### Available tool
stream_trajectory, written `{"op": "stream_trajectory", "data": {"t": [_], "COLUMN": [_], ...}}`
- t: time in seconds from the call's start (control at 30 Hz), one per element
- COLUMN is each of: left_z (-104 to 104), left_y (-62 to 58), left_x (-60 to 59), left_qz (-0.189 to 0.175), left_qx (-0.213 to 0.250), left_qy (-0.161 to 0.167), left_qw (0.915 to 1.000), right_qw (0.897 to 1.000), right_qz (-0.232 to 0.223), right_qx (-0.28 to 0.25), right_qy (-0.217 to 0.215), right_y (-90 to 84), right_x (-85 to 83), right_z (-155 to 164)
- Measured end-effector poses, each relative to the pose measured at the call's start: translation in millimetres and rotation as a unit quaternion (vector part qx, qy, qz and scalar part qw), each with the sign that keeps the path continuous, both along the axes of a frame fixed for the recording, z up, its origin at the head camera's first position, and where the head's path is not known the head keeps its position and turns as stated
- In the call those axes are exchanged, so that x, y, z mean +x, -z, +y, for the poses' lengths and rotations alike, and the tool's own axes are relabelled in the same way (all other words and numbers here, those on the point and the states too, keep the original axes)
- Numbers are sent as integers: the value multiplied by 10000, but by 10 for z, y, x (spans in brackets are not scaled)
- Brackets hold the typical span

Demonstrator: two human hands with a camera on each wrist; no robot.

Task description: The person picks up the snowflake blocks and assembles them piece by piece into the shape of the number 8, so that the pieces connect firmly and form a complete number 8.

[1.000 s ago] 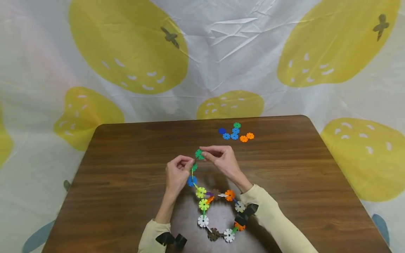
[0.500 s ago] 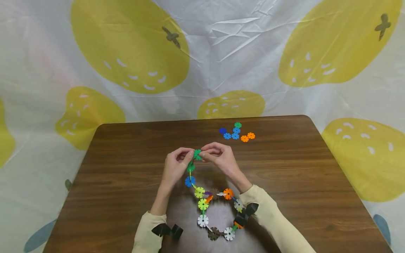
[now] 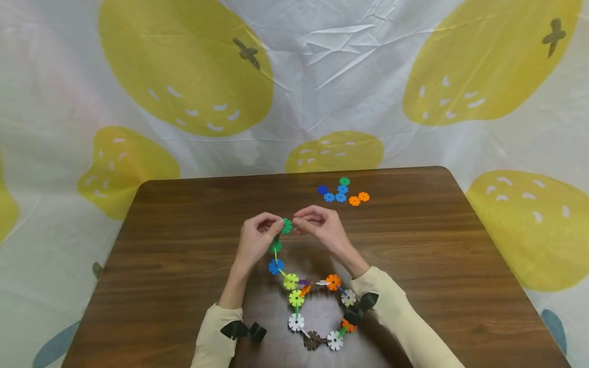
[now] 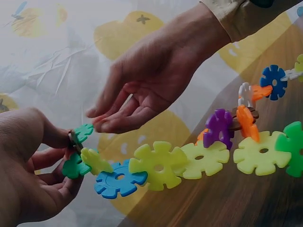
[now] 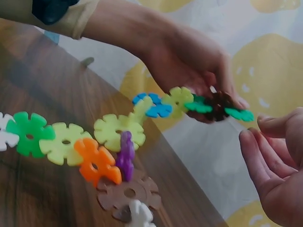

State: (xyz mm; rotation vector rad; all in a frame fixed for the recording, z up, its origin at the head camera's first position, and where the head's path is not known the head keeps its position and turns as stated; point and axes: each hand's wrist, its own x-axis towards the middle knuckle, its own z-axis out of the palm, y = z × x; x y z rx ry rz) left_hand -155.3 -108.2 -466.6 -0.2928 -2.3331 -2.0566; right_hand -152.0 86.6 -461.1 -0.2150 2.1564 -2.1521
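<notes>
My left hand [image 3: 258, 237] pinches the end of a chain of notched plastic discs [image 5: 65, 143], with thumb and fingers at a brown disc [image 5: 218, 106]. A green disc [image 5: 239, 114] sticks out past the fingertips at the chain's very end. Facing it, my right hand [image 3: 322, 227] has its thumb and fingers loosely bent with nothing between them, a small gap away from the green disc. From the left hand the chain hangs through another green disc [image 3: 275, 246] and a blue disc [image 3: 276, 266] to a ring of linked discs.
The ring, with a white disc [image 3: 296, 322] on its left side, lies on the brown wooden table [image 3: 184, 276] between the forearms. Several loose discs lie near the far edge, among them an orange disc [image 3: 354, 201] and a dark blue disc [image 3: 322, 189]. A lemon-printed curtain [image 3: 340, 102] hangs behind.
The right hand held the top green disc and has let go, drawing slightly right. My left hand has moved up along the chain, closer to that disc.
</notes>
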Motion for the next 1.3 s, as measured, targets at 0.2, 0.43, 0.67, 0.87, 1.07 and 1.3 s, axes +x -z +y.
{"op": "stream_trajectory", "data": {"t": [0.2,0.43,0.67,0.87,1.07,1.3], "left_z": [-36,-81,-127,-162,-191,-190], "left_y": [8,15,79,109,137,124], "left_x": [-1,10,33,62,106,80], "left_qz": [-189,-448,-475,-487,-519,-469], "left_qx": [336,412,484,450,291,358], "left_qy": [-375,-399,-331,-152,7,1], "left_qw": [9986,9973,9971,9977,9982,9983], "right_qw": [9988,9800,9418,9120,8753,8713], "right_qz": [-28,-160,-474,-148,-12,384], "right_qx": [318,1573,2699,3573,4548,4522], "right_qy": [371,1208,1949,2008,1643,1866], "right_y": [15,120,365,592,721,723], "right_x": [-91,-242,-437,-562,-575,-582], "right_z": [228,561,923,1168,1252,1218]}}
